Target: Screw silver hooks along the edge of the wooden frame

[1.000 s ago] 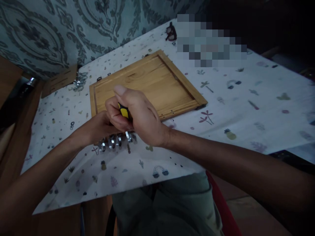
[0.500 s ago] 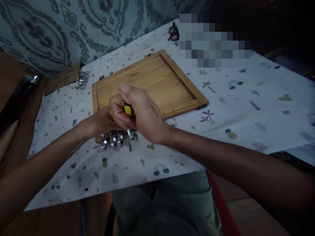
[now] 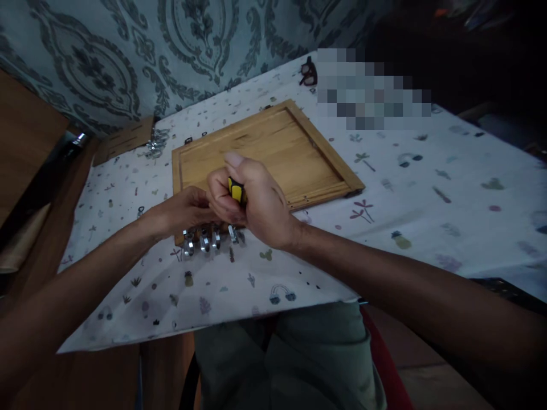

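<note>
A framed wooden board (image 3: 256, 154) lies on the patterned tablecloth. My right hand (image 3: 260, 199) is wrapped round a yellow and black tool handle (image 3: 236, 191) over the board's near edge; the tool's lower end is hidden. Close beside it, my left hand (image 3: 190, 209) has its fingers bent together at that edge, and what they hold, if anything, is hidden. Several shiny metal hooks (image 3: 204, 241) stick out along the near edge below my hands.
Loose metal pieces (image 3: 157, 143) lie by a flat brown cardboard piece (image 3: 123, 140) at the back left. Dark glasses (image 3: 308, 72) rest at the back, beside a blurred-out area. A patterned wall stands behind the table.
The whole view has shifted, so the table, board and hands appear a little lower and further right. Both hands keep nearly the same place at the board's near edge.
</note>
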### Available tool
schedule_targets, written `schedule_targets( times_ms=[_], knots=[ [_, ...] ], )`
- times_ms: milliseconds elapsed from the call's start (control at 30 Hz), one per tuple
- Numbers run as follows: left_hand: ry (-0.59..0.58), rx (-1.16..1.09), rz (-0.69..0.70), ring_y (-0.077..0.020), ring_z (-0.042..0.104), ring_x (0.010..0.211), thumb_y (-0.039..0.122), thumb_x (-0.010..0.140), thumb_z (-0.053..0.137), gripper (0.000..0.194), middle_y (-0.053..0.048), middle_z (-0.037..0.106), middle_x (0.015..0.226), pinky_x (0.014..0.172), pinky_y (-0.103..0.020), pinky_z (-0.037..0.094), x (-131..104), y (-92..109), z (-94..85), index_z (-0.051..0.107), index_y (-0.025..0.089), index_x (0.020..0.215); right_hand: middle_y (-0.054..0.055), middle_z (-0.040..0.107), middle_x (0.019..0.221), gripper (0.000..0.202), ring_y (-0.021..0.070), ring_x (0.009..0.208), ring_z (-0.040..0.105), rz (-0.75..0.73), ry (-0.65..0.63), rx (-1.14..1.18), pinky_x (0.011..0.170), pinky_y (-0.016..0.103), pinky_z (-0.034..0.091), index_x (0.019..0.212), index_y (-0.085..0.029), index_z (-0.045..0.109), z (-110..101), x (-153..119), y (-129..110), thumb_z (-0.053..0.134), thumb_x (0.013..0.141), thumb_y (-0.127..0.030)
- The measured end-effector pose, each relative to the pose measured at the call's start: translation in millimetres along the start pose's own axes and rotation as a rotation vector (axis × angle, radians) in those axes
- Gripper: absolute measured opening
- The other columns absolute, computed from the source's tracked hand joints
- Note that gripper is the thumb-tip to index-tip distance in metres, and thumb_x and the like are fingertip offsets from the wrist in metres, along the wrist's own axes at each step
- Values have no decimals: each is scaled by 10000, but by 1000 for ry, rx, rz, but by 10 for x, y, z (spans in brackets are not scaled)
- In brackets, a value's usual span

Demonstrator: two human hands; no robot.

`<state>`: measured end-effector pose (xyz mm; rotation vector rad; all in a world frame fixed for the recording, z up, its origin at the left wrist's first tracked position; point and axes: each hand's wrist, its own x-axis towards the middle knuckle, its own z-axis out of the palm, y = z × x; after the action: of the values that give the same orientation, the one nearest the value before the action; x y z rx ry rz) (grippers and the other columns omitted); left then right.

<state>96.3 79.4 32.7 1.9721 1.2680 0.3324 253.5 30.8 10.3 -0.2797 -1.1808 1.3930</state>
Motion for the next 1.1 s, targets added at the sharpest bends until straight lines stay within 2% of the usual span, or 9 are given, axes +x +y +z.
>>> schedule_targets(
  times_ms=[67, 133, 233, 300, 367, 467, 767, 967, 1100],
  knots=[
    [-57, -3, -7, -200, 675, 703, 556, 757, 752, 354, -21, 704, 739, 636, -312, 581, -134, 70, -18, 744, 206, 807, -58, 283, 484, 599, 116, 482, 286, 3, -18, 1, 452, 263, 225, 564, -242, 375, -16, 0, -9, 336, 1024, -622],
    [-47, 49, 16, -210, 671, 762, 614, 826, 679, 430, -34, 723, 823, 697, -327, 568, -313, 109, 28, 729, 199, 924, -61, 289, 487, 582, 109, 477, 284, -14, -31, 0, 447, 258, 233, 566, -240, 377, -37, 1, -8, 348, 1024, -596],
    [159, 331, 149, -284, 626, 980, 711, 842, 635, 598, -91, 706, 1037, 868, -434, 525, -570, 64, 217, 675, 180, 1115, -63, 282, 482, 535, 99, 483, 305, 11, -45, -9, 455, 249, 265, 561, -237, 385, -66, 9, 15, 369, 1020, -512],
    [278, 538, 179, -328, 575, 1044, 735, 845, 615, 673, -131, 674, 1122, 910, -497, 483, -674, -12, 368, 650, 154, 1183, -66, 267, 473, 531, 99, 474, 297, 26, -45, -1, 454, 254, 257, 558, -239, 381, -79, 15, 34, 371, 1016, -506],
    [309, 639, 164, -337, 553, 1060, 701, 846, 644, 662, -140, 658, 1148, 919, -508, 460, -714, -80, 486, 644, 140, 1200, -69, 258, 461, 558, 105, 462, 279, 18, -49, 14, 449, 261, 234, 554, -243, 377, -79, 19, 40, 370, 1014, -559],
    [296, 651, 159, -321, 544, 1064, 643, 846, 690, 603, -124, 654, 1133, 912, -484, 446, -699, -116, 568, 653, 146, 1185, -65, 259, 454, 601, 117, 464, 277, 37, -18, -3, 448, 267, 214, 534, -249, 382, -54, 14, 11, 374, 999, -630],
    [323, 639, 183, -309, 555, 1020, 587, 841, 733, 491, -93, 664, 1065, 852, -466, 446, -633, -63, 590, 684, 178, 1108, -64, 257, 442, 659, 112, 430, 240, 100, 55, -61, 440, 282, 184, 502, -250, 367, 10, -3, -80, 326, 987, -695],
    [331, 574, 196, -307, 551, 1052, 582, 797, 781, 628, -106, 639, 1144, 878, -457, 464, -730, -161, 459, 624, 148, 1224, -70, 232, 436, 681, 96, 423, 209, 132, 24, -65, 452, 293, 175, 507, -244, 363, -3, -2, -104, 295, 987, -724],
    [250, 577, 210, -320, 511, 1151, 504, 796, 809, 669, -127, 596, 1255, 967, -475, 450, -768, -205, 448, 575, 137, 1305, -69, 218, 447, 681, 107, 424, 187, 116, 38, -47, 453, 302, 169, 504, -246, 355, 4, -11, -103, 321, 976, -735]
  ],
)
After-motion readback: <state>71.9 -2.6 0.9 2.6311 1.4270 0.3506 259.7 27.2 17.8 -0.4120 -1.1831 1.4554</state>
